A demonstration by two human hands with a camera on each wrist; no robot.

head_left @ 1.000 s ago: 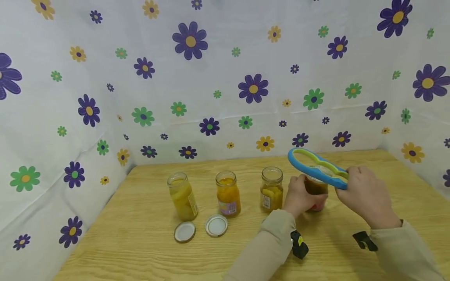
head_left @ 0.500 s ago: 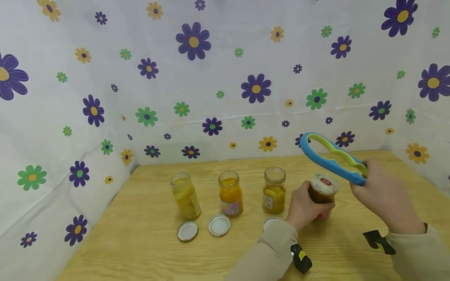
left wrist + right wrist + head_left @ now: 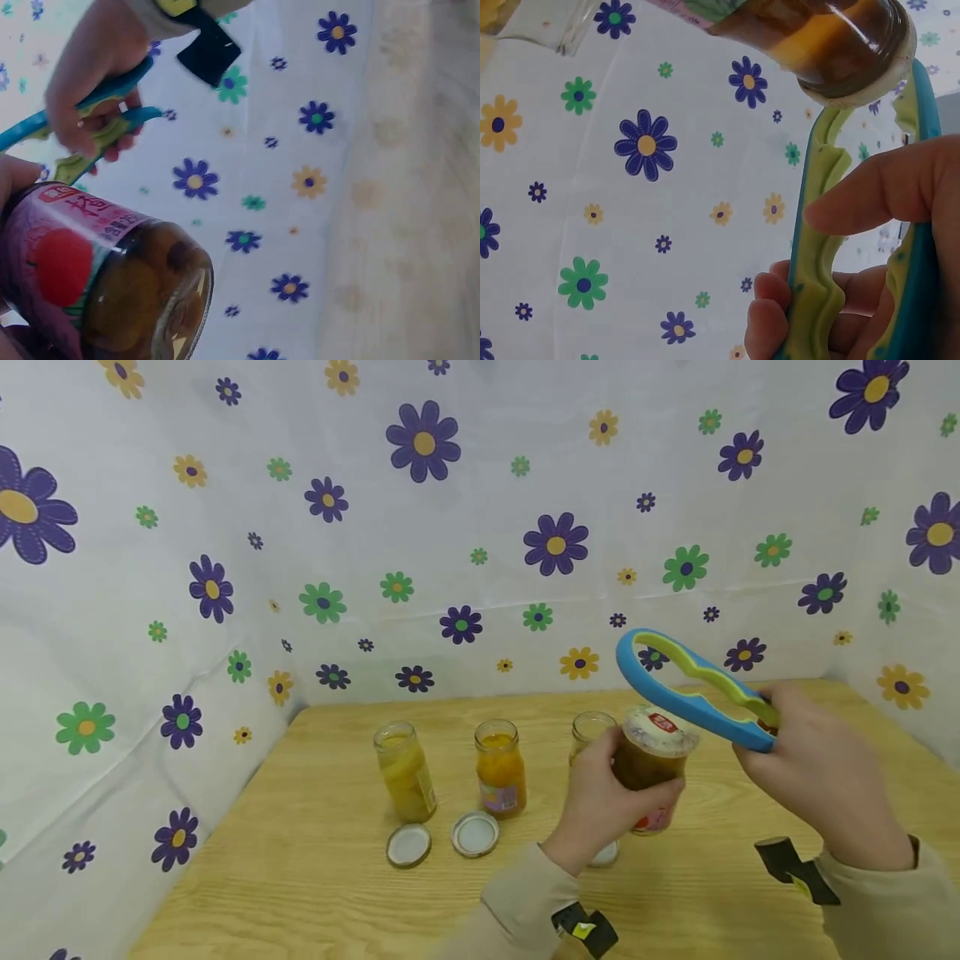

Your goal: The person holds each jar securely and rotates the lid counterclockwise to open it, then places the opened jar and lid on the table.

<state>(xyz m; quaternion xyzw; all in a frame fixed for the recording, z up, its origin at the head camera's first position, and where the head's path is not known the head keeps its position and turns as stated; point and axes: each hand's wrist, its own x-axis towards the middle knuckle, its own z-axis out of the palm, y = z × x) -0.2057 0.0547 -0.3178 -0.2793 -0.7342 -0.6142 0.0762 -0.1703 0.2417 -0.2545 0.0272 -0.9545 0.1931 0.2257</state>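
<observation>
My left hand [image 3: 600, 797] grips a glass jar [image 3: 647, 772] with dark contents, raised off the table and slightly tilted. A pale patterned lid [image 3: 660, 731] with a red mark covers its top. In the left wrist view its pink label [image 3: 64, 266] carries a red fruit picture. My right hand [image 3: 821, 777] holds a blue and green jar opener [image 3: 690, 708] by its handle end. The opener's closed loop points up and left, behind and above the lid. From the right wrist, my thumb and fingers wrap the two opener arms [image 3: 817, 255].
Uncapped jars stand on the wooden table [image 3: 315, 902]: one pale yellow [image 3: 405, 777], one orange [image 3: 501, 777], and a third [image 3: 592, 727] partly behind my left hand. Upturned lids [image 3: 408, 845] [image 3: 475, 834] [image 3: 604, 855] lie before them. A flowered cloth [image 3: 480, 510] hangs behind.
The opener, earlier over the jar's top, came away up and right, then swung back left. My left hand has raised the jar off the table and brought it nearer. The head view shifted slightly.
</observation>
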